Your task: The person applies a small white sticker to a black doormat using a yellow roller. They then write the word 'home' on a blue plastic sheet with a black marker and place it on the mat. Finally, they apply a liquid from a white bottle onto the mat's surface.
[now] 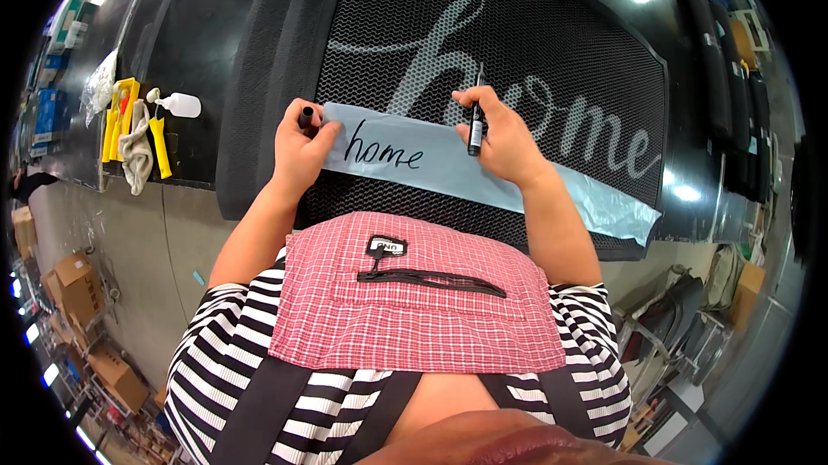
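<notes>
R hand (503,144) clamps marker (474,139); L hand (300,154) holds black cap (305,117) at pale strip's (453,161) 9 o'clock end. Lettering (384,153) looks done to me; next move prob. needs recapping.

Our open passage over black tabletop (207,59) between mat layers (267,77) and white bottle (183,105), bounded leftward by yellow-handled tool (160,147) and crumpled pale cloth (135,151), our open span above blue-grey strip (440,153) between left hand (304,146) and right hand (507,139), black marker (475,120) jutting forward there
</notes>
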Demonstrator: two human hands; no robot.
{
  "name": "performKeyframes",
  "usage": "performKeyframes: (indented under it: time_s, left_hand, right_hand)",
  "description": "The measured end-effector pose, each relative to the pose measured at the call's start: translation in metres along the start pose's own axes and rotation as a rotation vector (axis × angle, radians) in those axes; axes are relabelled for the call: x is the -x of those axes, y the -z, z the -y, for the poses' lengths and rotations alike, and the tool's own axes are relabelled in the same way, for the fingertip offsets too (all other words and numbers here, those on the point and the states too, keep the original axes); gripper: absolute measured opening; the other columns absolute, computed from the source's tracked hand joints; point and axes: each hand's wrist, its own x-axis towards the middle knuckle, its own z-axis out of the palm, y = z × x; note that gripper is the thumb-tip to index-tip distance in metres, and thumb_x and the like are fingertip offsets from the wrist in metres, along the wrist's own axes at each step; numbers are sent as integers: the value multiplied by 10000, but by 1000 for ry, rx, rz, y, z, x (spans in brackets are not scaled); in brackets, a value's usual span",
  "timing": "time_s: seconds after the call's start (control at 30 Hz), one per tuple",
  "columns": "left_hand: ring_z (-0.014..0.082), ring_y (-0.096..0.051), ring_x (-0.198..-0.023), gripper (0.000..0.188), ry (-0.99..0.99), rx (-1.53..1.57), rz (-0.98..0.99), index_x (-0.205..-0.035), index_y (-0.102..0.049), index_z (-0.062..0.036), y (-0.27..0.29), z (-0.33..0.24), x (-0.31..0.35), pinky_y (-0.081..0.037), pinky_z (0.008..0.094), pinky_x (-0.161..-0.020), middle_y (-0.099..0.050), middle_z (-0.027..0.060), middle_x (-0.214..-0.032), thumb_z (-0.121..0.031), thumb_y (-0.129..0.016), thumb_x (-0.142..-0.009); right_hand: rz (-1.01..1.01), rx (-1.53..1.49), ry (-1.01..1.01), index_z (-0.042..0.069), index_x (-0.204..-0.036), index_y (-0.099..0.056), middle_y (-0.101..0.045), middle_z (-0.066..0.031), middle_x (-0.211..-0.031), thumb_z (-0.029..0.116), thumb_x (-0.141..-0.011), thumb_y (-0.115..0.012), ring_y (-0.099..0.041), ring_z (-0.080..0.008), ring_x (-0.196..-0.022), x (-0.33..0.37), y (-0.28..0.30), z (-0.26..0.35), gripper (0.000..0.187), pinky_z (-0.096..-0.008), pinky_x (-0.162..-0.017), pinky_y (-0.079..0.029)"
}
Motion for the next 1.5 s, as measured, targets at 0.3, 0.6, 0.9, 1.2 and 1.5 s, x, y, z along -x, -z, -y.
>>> performKeyframes:
  time_s: [0.3, 0.6, 0.9, 1.2, 1.5]
  left_hand:
    - [52, -434, -706, 301, 78, 104, -23, -800, -469, -101, 21, -5, 8, -381, 227, -643, -481, -48, -786, -23, -759, -781]
    - [66, -513, -732, 290, 107, 134, -60, -839, -499, -96, 46, -5, -1, -435, 231, -682, -537, -27, -817, 12, -762, -785]
    - [306, -649, -927, 311, -770, -927, -94, -971, -624, -28, 25, -62, -20, -507, 415, -852, -681, 103, -1038, -94, -801, -724]
    - [373, -661, -743, 153, -779, -593, 429, -934, -639, -62, -130, -53, -17, -513, 457, -707, -672, 123, -763, -132, -654, -800]
    - [233, -651, -850, 63, -912, -686, 305, -881, -610, -122, -124, -29, -5, -451, 382, -845, -659, 12, -861, -117, -608, -819]
  right_hand:
    - [-257, -36, 33, 101, -1109, -512, -641, -92, -803, -9, -854, -628, -656, -287, -724, 31, -42, -6, 301, -382, -678, -516]
    - [-266, -12, -29, 112, -1131, -487, -635, -85, -786, 47, -889, -611, -652, -283, -719, 35, -42, -16, 280, -392, -687, -505]
    - [-297, 24, -32, 134, -1126, -501, -653, -84, -792, 74, -900, -621, -670, -298, -722, 30, -34, -17, 263, -408, -686, -513]
    - [-376, 138, 98, 130, -1145, -505, -678, -107, -859, 50, -880, -653, -690, -295, -775, 27, -39, 1, 314, -382, -703, -522]
    - [-301, 15, 56, 88, -1116, -515, -593, -67, -829, -19, -865, -580, -594, -182, -713, 30, -40, -10, 281, -328, -674, -489]
